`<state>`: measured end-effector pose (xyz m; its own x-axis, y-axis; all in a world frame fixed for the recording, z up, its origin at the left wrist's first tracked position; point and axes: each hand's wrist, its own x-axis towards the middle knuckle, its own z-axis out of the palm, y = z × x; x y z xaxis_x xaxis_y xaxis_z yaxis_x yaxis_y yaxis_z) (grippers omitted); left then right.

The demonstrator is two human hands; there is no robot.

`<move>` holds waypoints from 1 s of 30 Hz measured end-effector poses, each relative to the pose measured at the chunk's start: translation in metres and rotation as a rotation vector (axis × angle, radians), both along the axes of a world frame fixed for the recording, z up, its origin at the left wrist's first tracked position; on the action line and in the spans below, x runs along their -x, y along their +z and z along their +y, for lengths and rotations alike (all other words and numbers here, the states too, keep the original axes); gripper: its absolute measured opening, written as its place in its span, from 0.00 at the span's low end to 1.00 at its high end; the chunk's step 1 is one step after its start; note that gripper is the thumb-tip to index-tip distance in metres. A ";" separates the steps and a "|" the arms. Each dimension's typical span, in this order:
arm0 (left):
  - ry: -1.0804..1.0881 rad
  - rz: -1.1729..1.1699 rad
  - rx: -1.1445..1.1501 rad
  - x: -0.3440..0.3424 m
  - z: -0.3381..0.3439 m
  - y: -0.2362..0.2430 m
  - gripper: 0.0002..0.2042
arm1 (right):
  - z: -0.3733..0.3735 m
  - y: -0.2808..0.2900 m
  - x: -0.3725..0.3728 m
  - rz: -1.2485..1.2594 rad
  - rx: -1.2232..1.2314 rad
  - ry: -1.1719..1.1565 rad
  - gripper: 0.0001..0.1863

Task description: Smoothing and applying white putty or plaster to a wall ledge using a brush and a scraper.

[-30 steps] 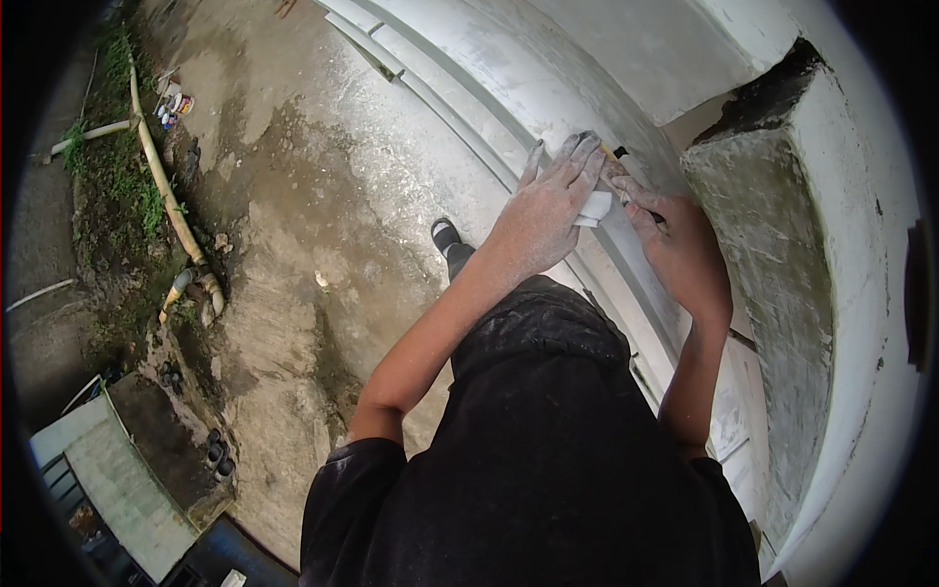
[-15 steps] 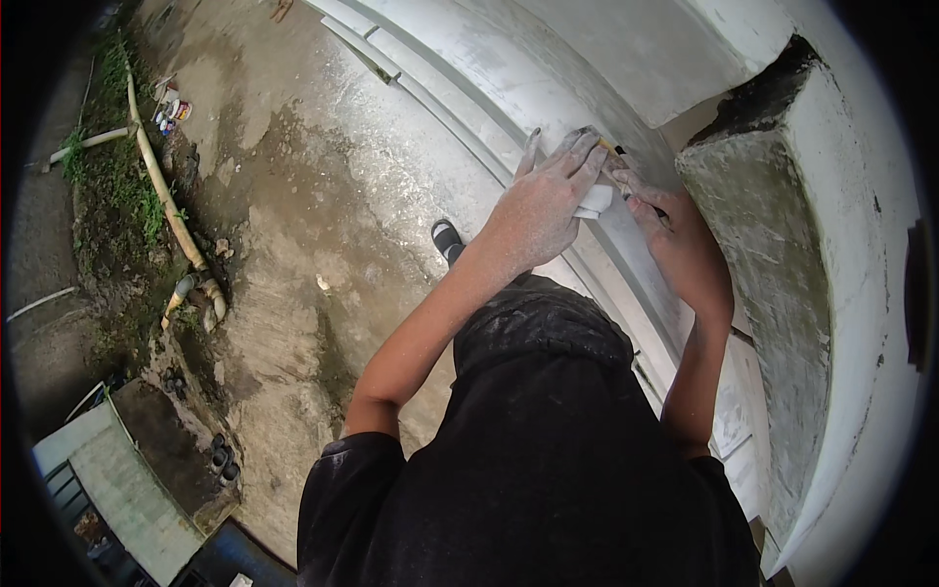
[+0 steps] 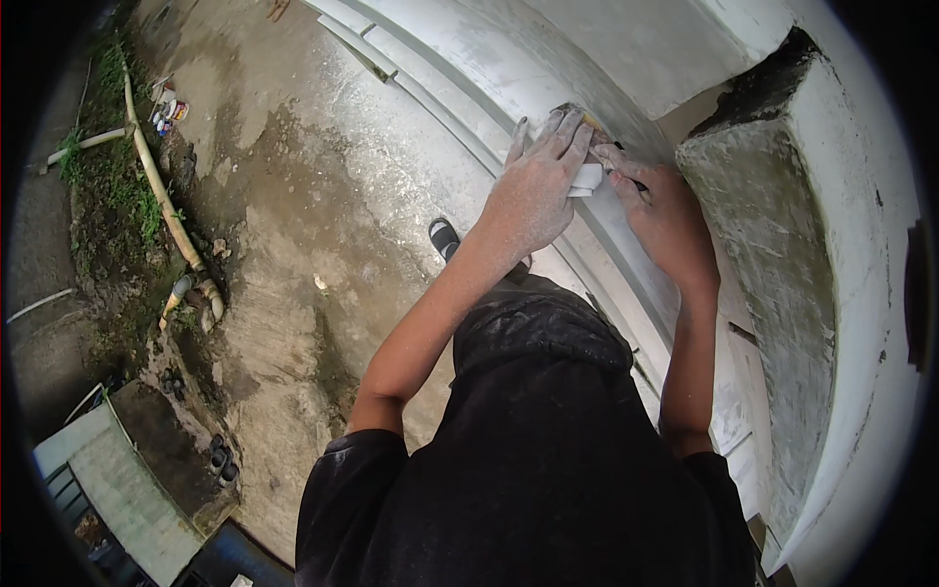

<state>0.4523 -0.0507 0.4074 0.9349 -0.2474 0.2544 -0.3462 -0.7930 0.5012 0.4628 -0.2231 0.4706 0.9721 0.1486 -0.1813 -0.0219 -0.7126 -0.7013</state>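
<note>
My left hand (image 3: pixel 536 191), dusted white, reaches over the pale ledge with its fingers stretched forward. A small white piece (image 3: pixel 587 180) is tucked under its palm on the thumb side; its kind is not clear. Just past the left fingertips shows a bit of a yellow item (image 3: pixel 593 121), mostly hidden. My right hand (image 3: pixel 670 220) is close beside it, fingers curled toward the same spot. Something thin and dark (image 3: pixel 641 186) shows in the right hand's grip, too covered to name. Both hands are at the white-dusted wall surface (image 3: pixel 548 73).
A rough concrete block (image 3: pixel 768 215) juts out to the right of my right arm. Long pale rails (image 3: pixel 440 108) run along the ledge. To the left lies a wet, uneven ground (image 3: pixel 293 225) with a pipe (image 3: pixel 156 176), plants and shoes (image 3: pixel 223 458). My sandalled foot (image 3: pixel 444 238) is below.
Both hands have shifted slightly left and farther away along the ledge, and the white piece moved with my left hand. More of the yellow item now shows beyond the left fingers.
</note>
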 end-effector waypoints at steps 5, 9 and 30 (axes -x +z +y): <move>-0.096 0.085 0.097 0.013 0.003 -0.002 0.39 | -0.007 -0.007 0.004 0.013 0.031 0.081 0.18; 0.052 0.052 0.092 0.014 0.015 0.002 0.41 | 0.000 -0.012 -0.006 0.201 0.020 0.103 0.25; 0.127 0.101 -0.046 -0.039 0.032 0.000 0.37 | -0.075 0.002 0.078 0.087 0.066 -0.068 0.20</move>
